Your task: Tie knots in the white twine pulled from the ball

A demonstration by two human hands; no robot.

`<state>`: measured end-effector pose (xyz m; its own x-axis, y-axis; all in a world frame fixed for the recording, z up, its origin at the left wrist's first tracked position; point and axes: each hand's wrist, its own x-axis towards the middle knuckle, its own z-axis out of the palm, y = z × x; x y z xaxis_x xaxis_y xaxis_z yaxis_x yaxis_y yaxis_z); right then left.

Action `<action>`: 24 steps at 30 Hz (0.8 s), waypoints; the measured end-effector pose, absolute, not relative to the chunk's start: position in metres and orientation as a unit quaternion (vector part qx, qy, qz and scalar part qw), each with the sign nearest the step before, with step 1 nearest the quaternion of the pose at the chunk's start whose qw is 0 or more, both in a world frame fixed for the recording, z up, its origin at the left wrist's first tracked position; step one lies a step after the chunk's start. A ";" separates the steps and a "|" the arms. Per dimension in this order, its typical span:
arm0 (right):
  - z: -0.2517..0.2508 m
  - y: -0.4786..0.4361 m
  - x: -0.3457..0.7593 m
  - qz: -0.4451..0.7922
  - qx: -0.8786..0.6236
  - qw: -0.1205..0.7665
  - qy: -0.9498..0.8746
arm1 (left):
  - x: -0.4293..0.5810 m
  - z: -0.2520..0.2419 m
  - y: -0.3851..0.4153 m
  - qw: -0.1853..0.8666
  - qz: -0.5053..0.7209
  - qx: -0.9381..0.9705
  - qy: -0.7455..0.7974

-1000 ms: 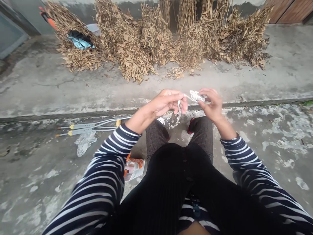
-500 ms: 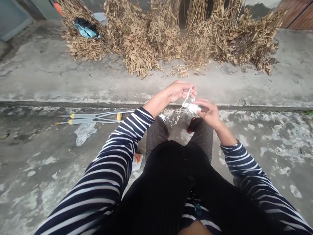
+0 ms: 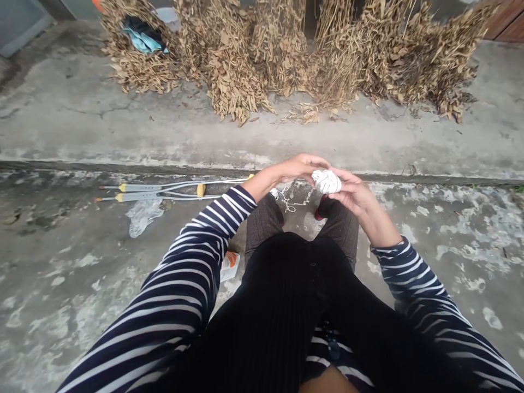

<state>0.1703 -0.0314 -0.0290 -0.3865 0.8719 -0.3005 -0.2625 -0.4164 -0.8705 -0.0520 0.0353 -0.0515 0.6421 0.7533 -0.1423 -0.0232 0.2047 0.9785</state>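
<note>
A small white ball of cord sits between both hands, above my knees. My right hand cups it from the right and below, fingers curled around it. My left hand arches over the top of the ball, fingers bent down onto it. A loose white strand hangs from the ball toward the ground between my feet. Both sleeves are dark with white stripes.
A pair of crutches lies on the concrete at left, beside a crumpled clear plastic bag. An orange and white packet lies by my left leg. Bundles of dry brown plants line the far side, with blue cloth among them.
My left hand pulled the strand up, then came down over the ball. The hands closed together around the ball and the hanging strand got shorter.
</note>
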 end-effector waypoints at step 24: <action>-0.042 -0.027 0.198 0.743 -0.405 0.385 -0.368 | -0.023 -0.101 -0.012 0.595 0.439 0.551 0.388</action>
